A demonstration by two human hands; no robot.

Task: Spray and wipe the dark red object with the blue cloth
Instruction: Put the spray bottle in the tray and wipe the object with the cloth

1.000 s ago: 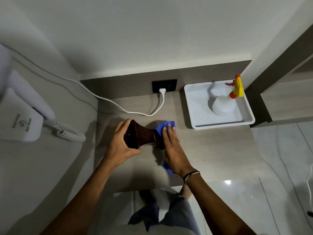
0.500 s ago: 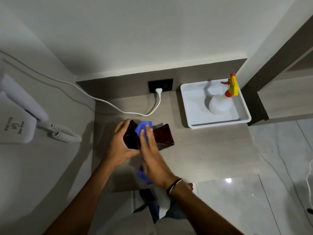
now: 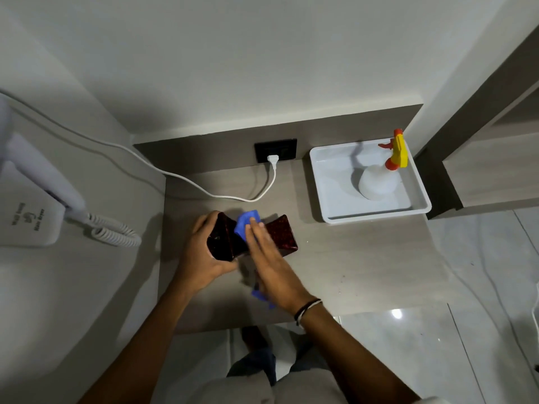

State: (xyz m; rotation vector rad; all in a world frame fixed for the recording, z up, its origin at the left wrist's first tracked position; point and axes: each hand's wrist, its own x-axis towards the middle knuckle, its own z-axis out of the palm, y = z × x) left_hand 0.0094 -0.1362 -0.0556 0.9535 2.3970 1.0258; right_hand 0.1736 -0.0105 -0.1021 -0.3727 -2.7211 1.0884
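Head view: left hand [image 3: 201,255] grip curled round red object [image 3: 281,234] end, steadying it; right hand [image 3: 271,263], fingers flat, presses cloth [image 3: 243,224] on it, wiping.

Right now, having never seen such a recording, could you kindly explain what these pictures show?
No machine here: a person wears one camera on the head, looking down at their own bare hands, so the picture shows their view. They stand at a grey counter. The left hand grips one end of the dark red object, a glossy piece lying on its side. The right hand presses the blue cloth against its middle with flat fingers. Farther back on the right, a spray bottle stands untouched in a white tray. A white cable is plugged into a socket, and a hair dryer hangs on the left wall.
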